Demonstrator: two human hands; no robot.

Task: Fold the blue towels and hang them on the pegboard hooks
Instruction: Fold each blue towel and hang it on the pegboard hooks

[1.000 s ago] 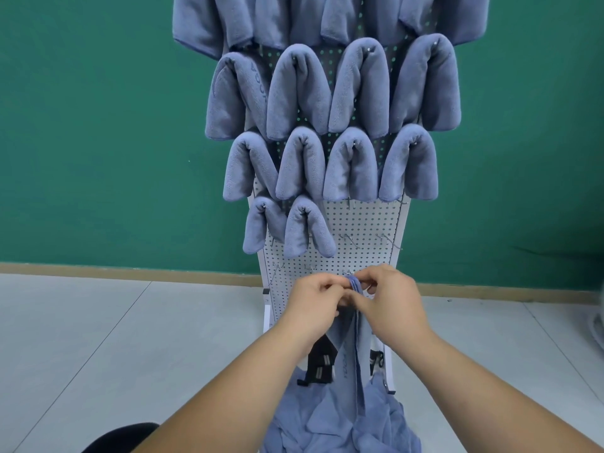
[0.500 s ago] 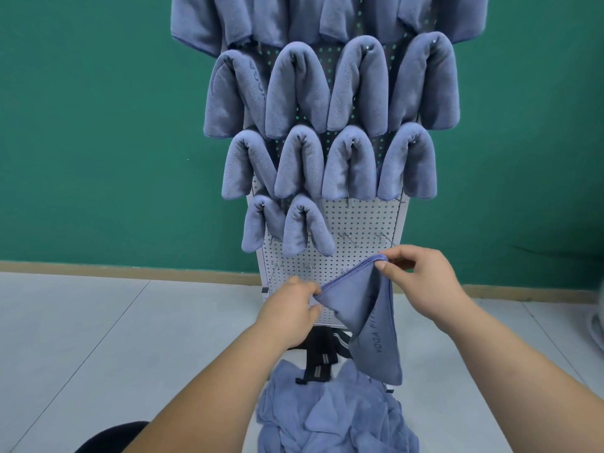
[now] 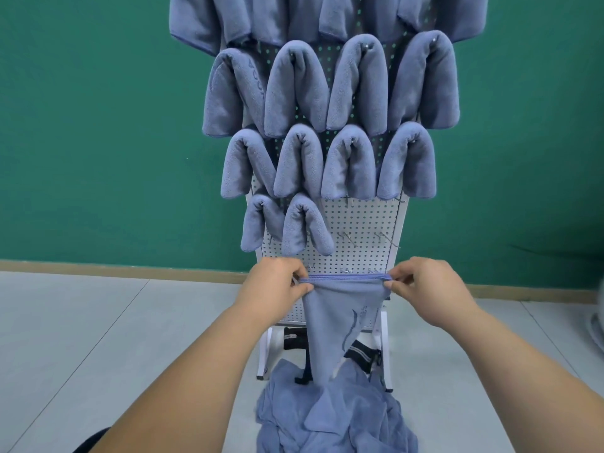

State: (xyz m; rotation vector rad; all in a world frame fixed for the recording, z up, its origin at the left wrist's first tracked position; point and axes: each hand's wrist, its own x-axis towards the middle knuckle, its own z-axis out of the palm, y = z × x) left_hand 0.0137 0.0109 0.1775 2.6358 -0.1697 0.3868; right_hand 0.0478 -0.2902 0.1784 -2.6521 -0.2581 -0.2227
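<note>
1. The left hand (image 3: 277, 286) and the right hand (image 3: 425, 286) each pinch one end of the upper edge of a blue towel (image 3: 336, 318) between the thumb and the curled fingers; the two hands are apart, and the edge runs straight and level between them.
2. The towel hangs down from this edge and narrows to a point; it is in front of the lower part of the pegboard (image 3: 359, 223), and its tip reaches the heap (image 3: 343, 416) of loose blue towels on the floor (image 3: 98, 338).
3. The held edge seems to have more than one layer, but how many I cannot tell; a dark mark on the cloth is too small to read.
4. The heap is crumpled, so its towels cannot be counted; its lower side is cut off by the frame.
5. Ten folded towels (image 3: 297, 89) hang on the pegboard in full view: four in one row, four in the row under it, and two in the lowest row at the left; a higher row is cut off at the top, and its number is not clear.
6. Two bare hooks (image 3: 346, 237) stand to the right of the lowest two towels; the smaller hooks just above the held edge are hard to count.
7. The pegboard is on a white stand (image 3: 266, 354) with black straps (image 3: 292, 340); a green wall (image 3: 81, 125) is behind it.
</note>
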